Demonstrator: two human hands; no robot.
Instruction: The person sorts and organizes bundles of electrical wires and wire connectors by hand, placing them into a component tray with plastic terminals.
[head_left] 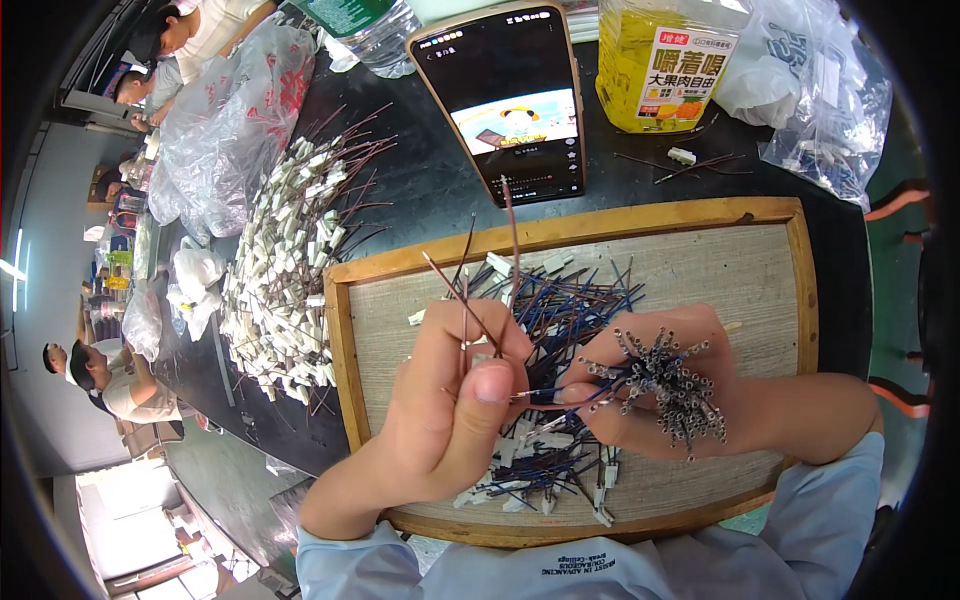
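Note:
My left hand (430,420) is closed, thumb against the bent fingers, on a few thin brown wires (478,318) that stick up past the knuckles. A pale bit, perhaps a connector, peeks out beside the thumb tip. Wrapped in my right hand (738,390) is a thick bundle of wires (665,388), their crimped metal ends fanned toward me. One or two wires run between the two hands. Beneath them, a wood-framed tray (770,290) holds loose blue and brown wires (570,310) with white plastic connectors. My hands partly hide this heap.
Left of the tray lies a large heap of white connectors with wires (285,270). A lit phone (500,110) stands behind the tray, beside a yellow drink bottle (655,65) and clear plastic bags (820,90). Another plastic bag (235,120) and several people are at the left.

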